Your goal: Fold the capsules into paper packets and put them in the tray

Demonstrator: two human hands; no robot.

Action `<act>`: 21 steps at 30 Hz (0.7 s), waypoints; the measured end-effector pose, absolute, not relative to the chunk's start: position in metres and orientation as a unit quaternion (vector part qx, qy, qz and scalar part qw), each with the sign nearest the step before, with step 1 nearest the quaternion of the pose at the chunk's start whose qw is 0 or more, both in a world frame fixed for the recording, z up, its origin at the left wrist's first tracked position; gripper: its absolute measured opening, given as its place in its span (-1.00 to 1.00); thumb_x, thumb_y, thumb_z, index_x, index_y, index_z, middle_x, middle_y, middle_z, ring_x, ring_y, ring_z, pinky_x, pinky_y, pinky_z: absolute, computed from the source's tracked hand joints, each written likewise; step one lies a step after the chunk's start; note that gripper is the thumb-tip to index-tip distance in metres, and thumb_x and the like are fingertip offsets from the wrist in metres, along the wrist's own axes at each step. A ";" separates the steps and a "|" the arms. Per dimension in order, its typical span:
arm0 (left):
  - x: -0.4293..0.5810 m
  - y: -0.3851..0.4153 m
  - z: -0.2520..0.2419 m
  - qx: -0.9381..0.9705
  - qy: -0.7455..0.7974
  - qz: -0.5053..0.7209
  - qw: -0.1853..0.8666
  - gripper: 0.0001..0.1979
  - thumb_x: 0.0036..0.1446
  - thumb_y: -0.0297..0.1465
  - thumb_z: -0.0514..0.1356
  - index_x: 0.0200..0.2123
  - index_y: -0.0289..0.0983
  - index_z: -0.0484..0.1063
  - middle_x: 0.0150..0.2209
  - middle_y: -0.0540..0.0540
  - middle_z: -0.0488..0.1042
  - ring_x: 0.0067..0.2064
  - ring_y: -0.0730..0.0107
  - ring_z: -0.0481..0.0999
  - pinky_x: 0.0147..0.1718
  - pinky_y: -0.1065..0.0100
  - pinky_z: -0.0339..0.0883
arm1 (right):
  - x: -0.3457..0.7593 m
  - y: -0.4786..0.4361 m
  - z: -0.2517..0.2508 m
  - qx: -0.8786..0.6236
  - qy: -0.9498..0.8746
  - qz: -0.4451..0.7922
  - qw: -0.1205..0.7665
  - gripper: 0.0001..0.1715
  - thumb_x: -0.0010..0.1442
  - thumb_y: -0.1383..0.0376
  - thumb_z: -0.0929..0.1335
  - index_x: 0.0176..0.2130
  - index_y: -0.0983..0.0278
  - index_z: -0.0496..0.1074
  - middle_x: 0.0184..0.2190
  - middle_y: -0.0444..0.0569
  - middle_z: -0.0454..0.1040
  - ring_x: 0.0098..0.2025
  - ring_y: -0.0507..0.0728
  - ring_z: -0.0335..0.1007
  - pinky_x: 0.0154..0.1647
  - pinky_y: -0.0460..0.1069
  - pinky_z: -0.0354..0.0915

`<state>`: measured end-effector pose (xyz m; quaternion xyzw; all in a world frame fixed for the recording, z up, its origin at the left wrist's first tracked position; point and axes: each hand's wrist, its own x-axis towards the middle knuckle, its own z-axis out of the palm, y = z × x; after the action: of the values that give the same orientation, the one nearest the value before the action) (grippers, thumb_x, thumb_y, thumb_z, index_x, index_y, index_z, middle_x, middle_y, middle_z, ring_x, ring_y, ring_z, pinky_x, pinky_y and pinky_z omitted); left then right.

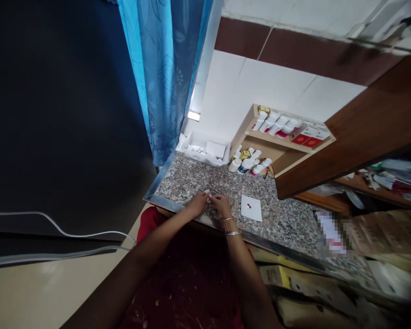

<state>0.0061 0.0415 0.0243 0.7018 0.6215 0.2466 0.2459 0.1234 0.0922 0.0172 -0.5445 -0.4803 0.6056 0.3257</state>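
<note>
My left hand (199, 204) and my right hand (221, 205) meet over the near part of the granite counter. Fingers of both are closed on a small piece of white paper (208, 193), which looks folded; whether anything lies inside it is hidden. Two bangles circle my right wrist. Just right of that hand, a flat white sheet of paper (256, 213) lies on the counter. Near its middle rest a few small red and white pieces (249, 206) that look like pills.
Behind my hands, a white plastic tray (205, 159) holds white paper pieces. Against the tiled wall stands a wooden shelf (287, 141) with several white bottles (274, 123) and red-and-white boxes (312, 136). A blue curtain (162, 82) hangs at left; a metal strip (164, 202) edges the counter (188, 178).
</note>
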 end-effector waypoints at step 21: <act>-0.009 0.051 0.035 0.624 0.706 0.199 0.267 -0.85 -0.11 -0.38 0.23 -0.40 -0.31 0.43 -0.35 -0.07 0.43 -0.26 0.36 0.38 -0.29 0.40 0.19 | 0.134 0.087 0.015 -0.516 -0.542 0.589 0.305 -0.72 -0.23 0.18 0.39 -0.50 0.32 0.37 -0.62 -0.10 0.41 -0.56 0.05 0.34 -0.46 -0.02 0.31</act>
<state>-0.0085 0.0513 0.0350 0.6245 0.7064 0.1992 0.2673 0.1339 0.0869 0.0147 -0.5157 -0.5422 0.5893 0.3046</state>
